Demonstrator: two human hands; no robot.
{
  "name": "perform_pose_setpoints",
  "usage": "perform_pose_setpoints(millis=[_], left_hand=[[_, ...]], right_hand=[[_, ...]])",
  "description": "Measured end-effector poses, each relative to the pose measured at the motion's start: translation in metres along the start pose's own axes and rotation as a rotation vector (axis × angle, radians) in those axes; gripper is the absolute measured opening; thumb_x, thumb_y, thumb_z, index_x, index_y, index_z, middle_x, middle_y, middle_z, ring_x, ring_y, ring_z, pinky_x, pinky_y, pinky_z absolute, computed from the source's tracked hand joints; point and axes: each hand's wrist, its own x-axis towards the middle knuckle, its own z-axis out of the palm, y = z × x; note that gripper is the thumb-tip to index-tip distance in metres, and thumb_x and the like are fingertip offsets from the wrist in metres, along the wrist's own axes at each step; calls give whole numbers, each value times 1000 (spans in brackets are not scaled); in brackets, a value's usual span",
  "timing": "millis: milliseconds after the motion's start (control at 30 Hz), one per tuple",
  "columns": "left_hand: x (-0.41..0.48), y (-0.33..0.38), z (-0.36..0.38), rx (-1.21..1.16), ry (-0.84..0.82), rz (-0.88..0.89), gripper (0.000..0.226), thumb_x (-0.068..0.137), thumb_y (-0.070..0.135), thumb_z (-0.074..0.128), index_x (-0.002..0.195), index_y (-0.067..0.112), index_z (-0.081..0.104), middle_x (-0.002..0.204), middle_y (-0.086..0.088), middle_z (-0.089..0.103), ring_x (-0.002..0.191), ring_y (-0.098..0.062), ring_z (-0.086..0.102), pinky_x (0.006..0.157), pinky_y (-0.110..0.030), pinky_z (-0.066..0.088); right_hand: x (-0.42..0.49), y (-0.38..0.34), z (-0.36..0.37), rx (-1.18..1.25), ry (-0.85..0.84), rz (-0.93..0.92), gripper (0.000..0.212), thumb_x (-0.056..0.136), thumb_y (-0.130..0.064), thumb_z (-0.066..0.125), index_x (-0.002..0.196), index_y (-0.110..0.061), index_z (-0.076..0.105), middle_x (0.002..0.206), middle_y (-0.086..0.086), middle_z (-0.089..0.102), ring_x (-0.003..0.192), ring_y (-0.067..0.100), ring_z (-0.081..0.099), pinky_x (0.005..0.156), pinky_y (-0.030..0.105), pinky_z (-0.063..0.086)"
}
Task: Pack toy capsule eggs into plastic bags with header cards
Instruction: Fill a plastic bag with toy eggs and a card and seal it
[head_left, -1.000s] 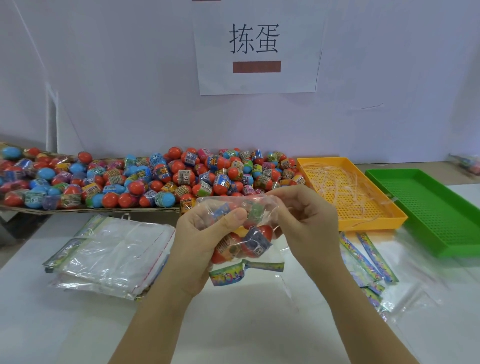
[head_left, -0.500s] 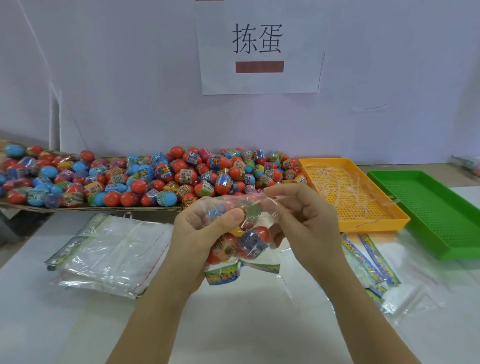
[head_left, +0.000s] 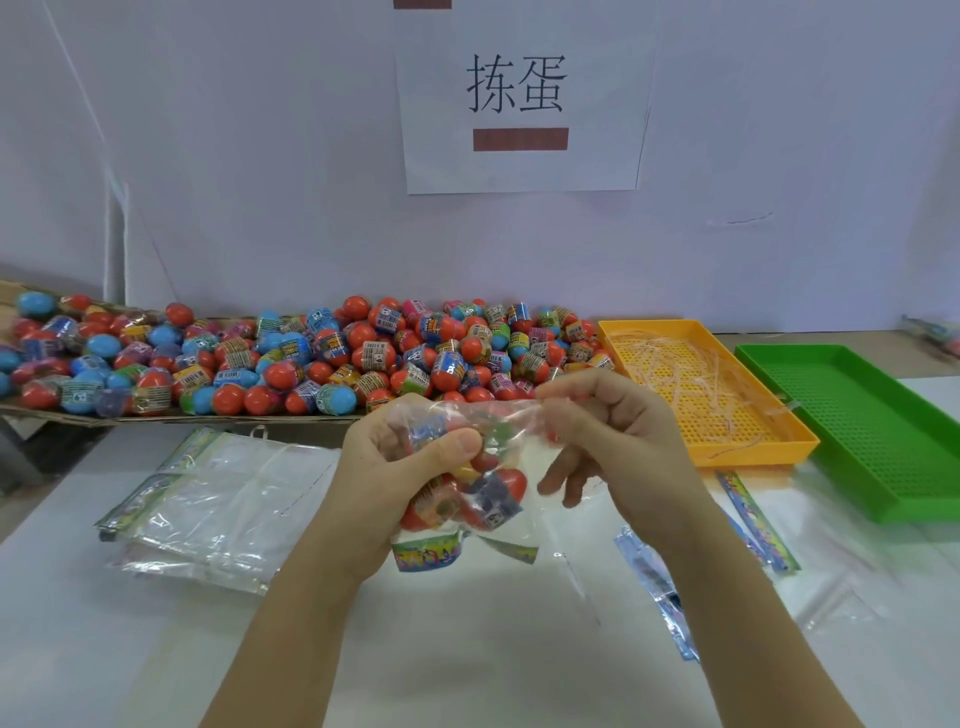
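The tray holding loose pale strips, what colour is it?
Orange-yellow. The tray shows best in the head view.

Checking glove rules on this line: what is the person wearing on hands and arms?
Nothing visible. The left hand and right hand are bare, with no gloves, rings or watch, and both forearms are unsleeved down to the frame's lower edge.

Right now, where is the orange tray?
In the head view it's right of centre: the orange tray sits beyond the right hand, between the pile of capsule eggs on its left and the green tray on its right.
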Motion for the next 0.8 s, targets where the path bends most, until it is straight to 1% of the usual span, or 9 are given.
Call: perform_pose_setpoints(millis=[67,133,200,333,433,533,633,700,800], left_hand=[[1,-2,0,-23,59,31,20,53,30,82,72,28,75,79,-6,76,69,-22,74,53,-27,57],[1,-5,4,19,95,56,27,51,36,82,75,27,75,83,-7,76,75,-24,75,57,-28,58],[0,-8,9,62,102,62,32,50,39,83,78,25,75,85,-7,76,79,-25,74,61,-29,59],[1,-9,10,96,125,66,40,50,40,82,84,21,74,86,-6,76,82,-23,74,63,-29,59],[1,-9,11,26,77,45,35,58,44,76,86,23,77,91,-7,76,85,-26,73,65,-33,60],[2,-6,13,-109,95,-15,49,63,51,68,98,18,74,95,-8,76,84,-26,74,66,-39,62],[3,-5,12,-164,138,3,24,69,37,67,81,20,78,77,-2,75,66,-15,71,54,-29,59],[3,-5,12,-186,147,31,15,68,28,68,76,21,79,75,-2,76,63,-14,72,52,-26,57],[4,-4,10,-246,152,8,41,53,28,78,91,14,75,89,-9,77,74,-20,75,55,-30,59]], right_hand=[[3,1,-1,116,88,41,11,84,-19,64,94,-24,68,85,7,74,52,25,67,41,28,51],[4,2,2,118,50,148,34,79,-34,70,109,-21,62,90,3,73,61,25,69,46,32,55],[3,5,9,55,-36,248,50,70,-48,75,110,-21,64,87,0,71,65,23,69,48,33,56],[1,7,17,19,-114,205,26,66,-42,79,88,-28,75,88,3,75,73,23,72,50,27,56],[2,8,13,61,-102,144,27,65,-31,81,90,-25,77,87,4,75,72,20,72,49,24,55],[2,9,10,111,-70,93,24,66,-24,78,89,-23,78,81,2,75,64,15,70,47,21,53],[4,10,8,140,-8,68,21,66,-25,81,86,-22,78,78,2,74,64,16,70,49,28,57],[5,11,10,162,74,71,23,60,-31,85,81,-23,78,77,2,74,64,18,70,51,32,58],[5,13,12,209,163,65,22,52,-32,82,71,-23,76,72,2,73,62,15,70,51,27,56]])
